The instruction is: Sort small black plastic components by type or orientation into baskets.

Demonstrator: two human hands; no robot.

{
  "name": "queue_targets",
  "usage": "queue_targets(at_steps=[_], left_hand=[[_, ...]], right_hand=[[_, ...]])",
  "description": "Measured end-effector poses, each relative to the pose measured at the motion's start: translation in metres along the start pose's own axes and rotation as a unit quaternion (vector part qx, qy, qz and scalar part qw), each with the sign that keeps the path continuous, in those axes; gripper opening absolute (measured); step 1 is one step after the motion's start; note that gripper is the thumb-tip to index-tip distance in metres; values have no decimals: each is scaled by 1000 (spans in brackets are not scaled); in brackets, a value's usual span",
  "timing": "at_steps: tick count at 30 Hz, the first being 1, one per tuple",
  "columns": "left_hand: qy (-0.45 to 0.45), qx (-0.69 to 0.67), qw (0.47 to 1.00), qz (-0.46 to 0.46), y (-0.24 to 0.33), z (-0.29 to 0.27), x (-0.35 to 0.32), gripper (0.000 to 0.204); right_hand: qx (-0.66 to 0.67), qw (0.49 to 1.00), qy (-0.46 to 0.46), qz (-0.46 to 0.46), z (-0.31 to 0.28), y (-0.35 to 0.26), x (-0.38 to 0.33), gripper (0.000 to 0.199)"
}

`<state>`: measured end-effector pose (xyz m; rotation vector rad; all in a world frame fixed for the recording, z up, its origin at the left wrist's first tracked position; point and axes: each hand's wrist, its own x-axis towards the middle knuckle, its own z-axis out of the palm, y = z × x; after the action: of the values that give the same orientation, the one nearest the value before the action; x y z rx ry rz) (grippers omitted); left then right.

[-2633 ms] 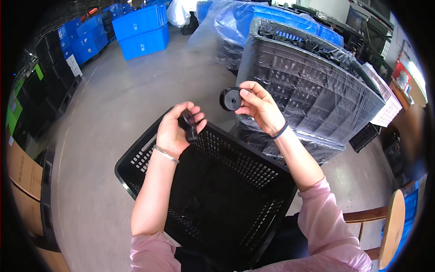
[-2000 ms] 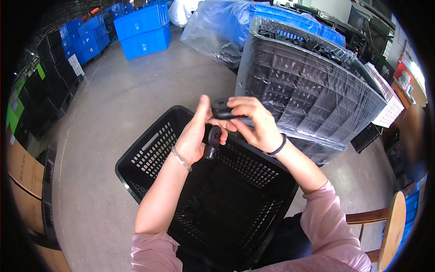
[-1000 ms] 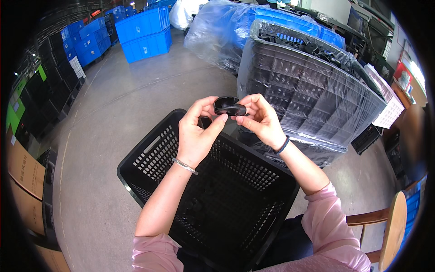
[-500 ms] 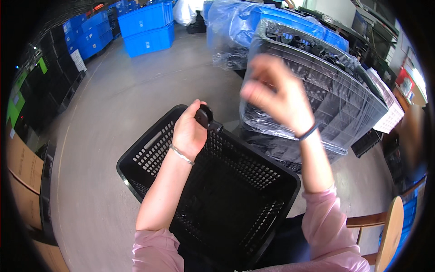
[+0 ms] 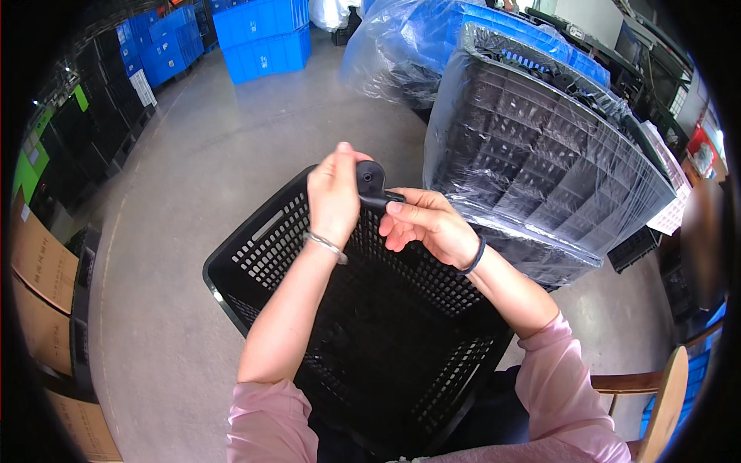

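Black round-headed plastic part [image 5: 370,179], above the far edge of a black perforated plastic crate [image 5: 270,247], my left hand [image 5: 334,189] gripping its round end, my right hand [image 5: 432,225] pinching its narrow end

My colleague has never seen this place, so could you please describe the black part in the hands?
Find the large black perforated basket in front of the person. Near its far rim, the left hand and right hand hold a small black part. What sets it apart from the equally black basket is its round face with one small central hole.
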<state>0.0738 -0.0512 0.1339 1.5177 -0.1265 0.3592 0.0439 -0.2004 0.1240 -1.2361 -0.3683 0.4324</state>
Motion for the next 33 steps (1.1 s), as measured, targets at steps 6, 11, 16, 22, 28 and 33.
queue_targets(at_steps=[6, 11, 16, 22, 28, 33], left_hand=[[-209, -200, 932, -220, 7, -27, 10, 43], [-234, -124, 962, -67, 5, -11, -2, 33], [-187, -101, 977, -23, 8, -5, -5, 34], [-182, -150, 969, -80, 2, -9, 1, 31], [-185, -196, 961, -56, 13, -9, -2, 26], [-190, -197, 961, -49, 21, -6, -10, 26]], right_hand=[[-485, 805, 127, -318, -10, -8, -1, 38], [-380, 857, 96, -335, -13, -11, 1, 42], [-324, 910, 86, -245, -8, -19, -8, 43], [-415, 843, 78, -332, -20, -16, -2, 38], [-97, 977, 23, -190, -20, -14, -1, 39], [-8, 994, -12, -104, -22, -16, -10, 38]])
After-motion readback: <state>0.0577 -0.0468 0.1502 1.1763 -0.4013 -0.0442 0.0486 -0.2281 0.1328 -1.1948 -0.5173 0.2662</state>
